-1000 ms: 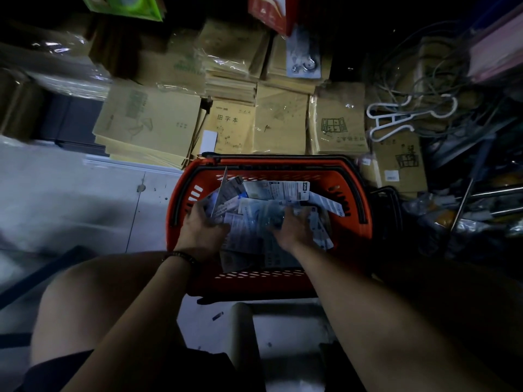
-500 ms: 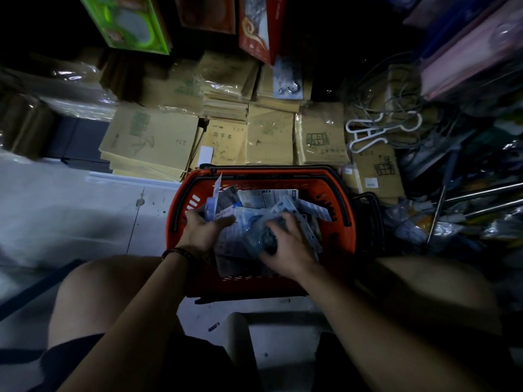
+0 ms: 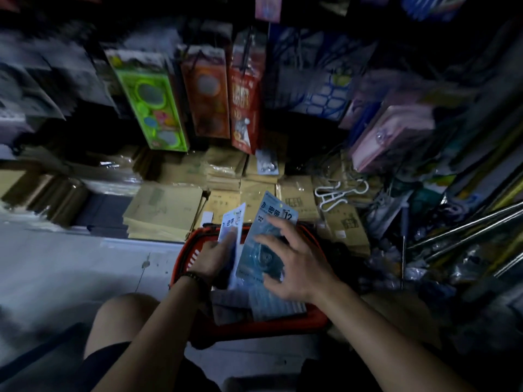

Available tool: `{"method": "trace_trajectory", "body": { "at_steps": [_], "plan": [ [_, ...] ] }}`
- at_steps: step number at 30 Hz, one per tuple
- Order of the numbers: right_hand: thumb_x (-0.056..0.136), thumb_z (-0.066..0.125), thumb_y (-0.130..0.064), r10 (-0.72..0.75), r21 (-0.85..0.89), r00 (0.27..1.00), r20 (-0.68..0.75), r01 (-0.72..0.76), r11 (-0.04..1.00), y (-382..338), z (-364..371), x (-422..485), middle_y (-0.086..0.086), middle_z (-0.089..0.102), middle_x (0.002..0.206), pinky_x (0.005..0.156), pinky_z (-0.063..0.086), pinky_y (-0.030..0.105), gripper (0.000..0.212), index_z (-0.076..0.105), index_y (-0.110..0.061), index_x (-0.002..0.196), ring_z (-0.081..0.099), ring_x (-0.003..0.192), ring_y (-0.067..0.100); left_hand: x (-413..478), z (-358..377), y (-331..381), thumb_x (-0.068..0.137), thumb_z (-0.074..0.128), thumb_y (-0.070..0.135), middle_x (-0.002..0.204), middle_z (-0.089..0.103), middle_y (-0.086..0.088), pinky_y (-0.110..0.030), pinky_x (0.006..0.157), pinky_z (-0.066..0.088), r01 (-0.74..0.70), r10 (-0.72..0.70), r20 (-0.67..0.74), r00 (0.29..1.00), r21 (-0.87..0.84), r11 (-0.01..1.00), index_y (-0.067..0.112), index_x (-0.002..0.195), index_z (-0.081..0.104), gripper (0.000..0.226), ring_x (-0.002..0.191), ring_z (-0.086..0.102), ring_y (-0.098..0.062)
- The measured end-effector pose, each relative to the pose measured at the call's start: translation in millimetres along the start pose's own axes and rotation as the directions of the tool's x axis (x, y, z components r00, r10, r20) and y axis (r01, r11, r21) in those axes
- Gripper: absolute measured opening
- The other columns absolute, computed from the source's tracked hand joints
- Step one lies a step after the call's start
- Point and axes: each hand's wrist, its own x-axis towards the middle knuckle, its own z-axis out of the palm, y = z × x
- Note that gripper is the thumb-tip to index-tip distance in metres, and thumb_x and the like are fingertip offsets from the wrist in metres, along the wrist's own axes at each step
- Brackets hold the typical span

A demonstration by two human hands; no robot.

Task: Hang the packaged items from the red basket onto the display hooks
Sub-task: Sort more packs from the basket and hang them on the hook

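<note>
Head view: the left hand (image 3: 213,254) had its grip closed round a white-and-blue carded packet (image 3: 233,219), held upright over the red plastic basket (image 3: 192,254). The right hand (image 3: 297,264) lay spread on a pale blue blister pack (image 3: 274,207) just beside that packet, fingers straight, clasping nothing. More packets (image 3: 277,305) lay in the basket. Stacked brown paper notebooks (image 3: 167,210) lay beyond it.

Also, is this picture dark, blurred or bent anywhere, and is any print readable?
Head view: dim overall, corners almost black; motion blur smears the hanging green box; the wide lens makes it lean; the blue package touched by the right hand and the white package gripped by the left hand are sharper, "12" readable on the blue one.
</note>
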Motion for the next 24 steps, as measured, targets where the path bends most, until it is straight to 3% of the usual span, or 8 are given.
{"method": "trace_trajectory", "body": {
  "at_steps": [2,4,6,8,10,13,19,24],
  "plan": [
    [0.078,0.076,-0.043,-0.063,-0.023,0.998,-0.029,0.062,0.998,-8,-18,1,0.002,0.024,0.169,0.108,0.051,0.051,0.073,0.055,-0.024,0.145,0.034,0.154,0.027,-13,8,22,0.087,0.064,0.079,0.077,0.075,-0.016,-0.027,0.049,0.055,-0.102,0.103,-0.023,0.994,0.043,0.994,-0.003,0.094,0.073,0.083,0.052,0.07,-0.019],
    [0.079,0.076,-0.043,-0.123,-0.038,0.991,-0.046,0.121,0.992,-13,-36,0,0.004,0.025,0.169,0.104,0.054,0.053,0.074,0.056,-0.021,0.146,0.034,0.153,0.028,-23,14,40,0.067,0.065,0.096,0.074,0.077,-0.018,-0.039,0.061,0.062,-0.227,0.232,-0.027,0.972,0.109,0.968,-0.006,0.081,0.073,0.103,0.062,0.073,-0.023],
    [0.078,0.078,-0.041,-0.157,-0.055,0.985,-0.079,0.153,0.987,-15,-54,1,0.004,0.026,0.169,0.101,0.055,0.054,0.075,0.058,-0.019,0.146,0.034,0.153,0.029,-41,21,64,0.086,0.065,0.079,0.074,0.076,-0.019,-0.045,0.065,0.061,-0.305,0.312,-0.048,0.949,0.125,0.944,-0.011,0.079,0.068,0.09,0.062,0.069,-0.019],
    [0.076,0.078,-0.038,-0.173,-0.062,0.977,-0.125,0.166,0.984,-17,-76,2,0.003,0.027,0.168,0.101,0.055,0.054,0.074,0.06,-0.019,0.145,0.036,0.152,0.031,-54,27,79,0.102,0.063,0.052,0.068,0.069,-0.005,-0.033,0.052,0.055,-0.379,0.389,-0.107,0.915,0.105,0.919,-0.001,0.074,0.061,0.06,0.052,0.065,-0.006],
    [0.075,0.077,-0.037,-0.195,-0.118,0.969,-0.154,0.178,0.977,-18,-100,3,0.001,0.029,0.168,0.104,0.054,0.054,0.072,0.062,-0.02,0.143,0.038,0.15,0.032,-65,31,90,0.097,0.068,0.058,0.073,0.072,-0.005,-0.033,0.056,0.06,-0.43,0.434,-0.081,0.897,0.055,0.901,0.008,0.084,0.062,0.052,0.058,0.072,-0.003],
    [0.077,0.075,-0.039,-0.218,-0.236,0.967,-0.135,0.183,0.954,-21,-133,6,0.003,0.03,0.168,0.108,0.05,0.054,0.073,0.062,-0.021,0.146,0.038,0.149,0.032,-68,34,104,0.082,0.078,0.071,0.096,0.082,-0.009,-0.063,0.081,0.064,-0.486,0.483,-0.057,0.874,-0.065,0.872,0.014,0.103,0.068,0.062,0.089,0.081,-0.028],
    [0.087,0.073,-0.027,-0.222,-0.289,0.959,-0.176,0.165,0.943,-30,-196,14,0.002,0.001,0.176,0.107,0.052,0.046,0.071,0.053,-0.029,0.155,0.029,0.154,0.03,-119,56,158,0.095,0.073,0.048,0.122,0.079,-0.006,-0.062,0.098,0.059,-0.631,0.654,0.023,0.756,-0.239,0.738,0.018,0.125,0.072,0.043,0.113,0.077,-0.03],
    [0.09,0.071,-0.022,-0.255,-0.302,0.913,-0.319,0.157,0.94,-41,-247,17,-0.003,0.011,0.175,0.11,0.052,0.042,0.091,0.025,-0.037,0.167,0.028,0.157,0.023,-148,63,210,0.094,0.071,0.027,0.127,0.077,-0.008,-0.063,0.097,0.059,-0.699,0.743,0.072,0.665,-0.292,0.653,0.015,0.132,0.068,0.039,0.117,0.075,-0.033]
  ]
}}
